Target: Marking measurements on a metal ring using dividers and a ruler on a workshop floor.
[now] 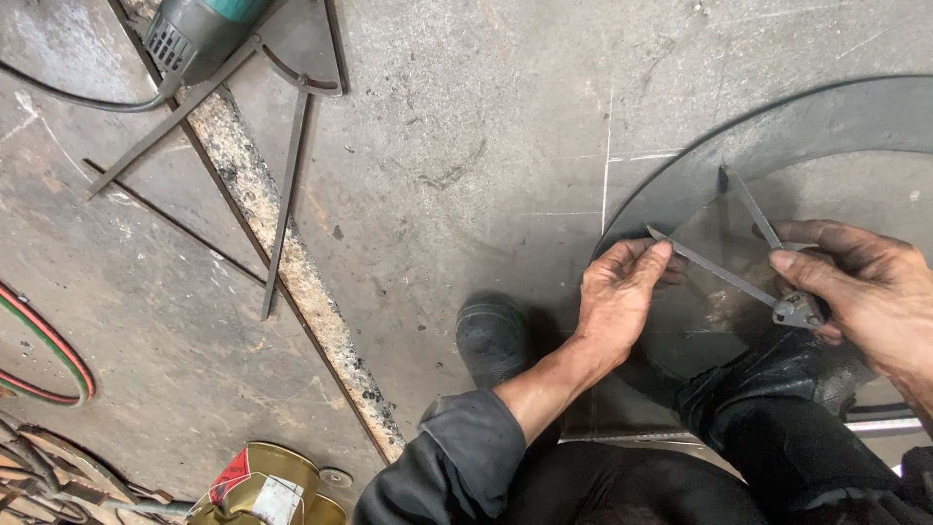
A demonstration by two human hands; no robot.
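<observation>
Your right hand [865,282] pinches the hinge of the metal divider [748,258] at the right of the frame. Your left hand [617,292] pins one long leg's tip down. Both legs point up-left across the curved steel plate [826,122]. A gold tin can [258,481] sits bottom left; I cannot tell what's inside.

Grinder [199,34] cut off by top edge; can [258,486] cut by bottom edge; right hand [865,287] hiding part of divider hinge [797,311].

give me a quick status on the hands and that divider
Left hand pins one divider tip. Right hand pinches its hinge. Both legs on the steel ring. Nothing in the way.
</observation>
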